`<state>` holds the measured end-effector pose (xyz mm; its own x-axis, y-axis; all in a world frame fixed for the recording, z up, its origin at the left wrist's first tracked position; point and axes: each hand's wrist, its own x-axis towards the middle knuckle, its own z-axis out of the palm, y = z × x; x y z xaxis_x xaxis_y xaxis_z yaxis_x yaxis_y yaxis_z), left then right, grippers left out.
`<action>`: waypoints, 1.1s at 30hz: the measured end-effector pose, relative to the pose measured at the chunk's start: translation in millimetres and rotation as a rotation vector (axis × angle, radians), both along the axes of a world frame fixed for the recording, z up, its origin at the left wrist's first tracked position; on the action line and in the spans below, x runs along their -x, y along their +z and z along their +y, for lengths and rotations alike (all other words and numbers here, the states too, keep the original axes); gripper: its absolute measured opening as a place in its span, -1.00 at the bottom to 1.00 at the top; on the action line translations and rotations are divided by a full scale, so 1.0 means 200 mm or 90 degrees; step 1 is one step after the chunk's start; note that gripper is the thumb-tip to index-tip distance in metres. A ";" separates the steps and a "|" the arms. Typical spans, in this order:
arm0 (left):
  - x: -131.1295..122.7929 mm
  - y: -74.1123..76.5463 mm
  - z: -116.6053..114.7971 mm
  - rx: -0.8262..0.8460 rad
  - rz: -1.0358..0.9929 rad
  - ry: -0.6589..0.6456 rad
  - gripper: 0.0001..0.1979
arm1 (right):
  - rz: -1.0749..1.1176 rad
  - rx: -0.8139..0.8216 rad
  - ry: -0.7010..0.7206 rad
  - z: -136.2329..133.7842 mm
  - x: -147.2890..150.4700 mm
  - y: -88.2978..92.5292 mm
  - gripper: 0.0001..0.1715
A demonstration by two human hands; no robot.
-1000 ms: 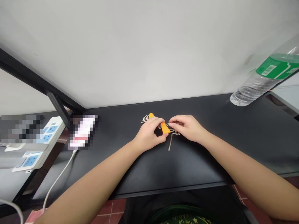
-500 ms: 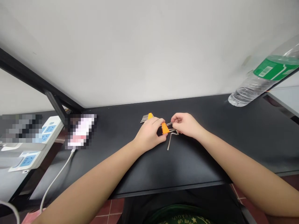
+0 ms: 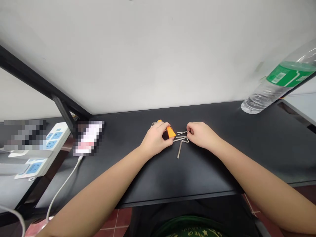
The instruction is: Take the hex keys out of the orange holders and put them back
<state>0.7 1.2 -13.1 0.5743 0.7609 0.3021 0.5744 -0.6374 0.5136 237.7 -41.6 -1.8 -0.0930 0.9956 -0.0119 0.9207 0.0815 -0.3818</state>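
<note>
My left hand [image 3: 155, 141] is closed round an orange holder [image 3: 170, 131] of metal hex keys, held just above the black table [image 3: 153, 171]; the keys' ends stick out behind my fingers. My right hand [image 3: 201, 135] pinches the ends of thin hex keys [image 3: 182, 133] that point toward the holder. A longer L-shaped hex key [image 3: 180, 148] lies loose on the table just in front of both hands.
A plastic water bottle [image 3: 278, 85] with a green label stands at the back right. A blurred-out phone [image 3: 87, 138] with a white cable [image 3: 61, 187] lies at the left. White power strips [image 3: 37, 154] sit on the neighbouring surface beyond a black frame bar.
My right hand has drawn to the right, away from the orange holder, with thin keys in its pinch. My left hand has tilted the holder back a little.
</note>
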 end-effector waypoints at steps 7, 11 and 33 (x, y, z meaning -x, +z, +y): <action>0.00 0.00 0.00 0.012 -0.012 -0.004 -0.67 | 0.103 0.123 0.030 0.01 -0.06 0.04 -0.94; 0.00 0.00 0.01 0.017 -0.013 -0.005 -0.66 | 0.138 0.153 0.032 0.03 -0.10 0.05 -0.88; 0.01 0.00 0.00 0.053 -0.023 -0.003 -0.63 | 0.019 0.029 0.077 0.02 -0.07 0.05 -0.88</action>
<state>-0.5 1.0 -13.5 0.5684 0.7812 0.2582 0.5512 -0.5945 0.5855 251.2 -37.0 7.7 -0.2133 0.9756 -0.0524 0.8936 0.1731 -0.4141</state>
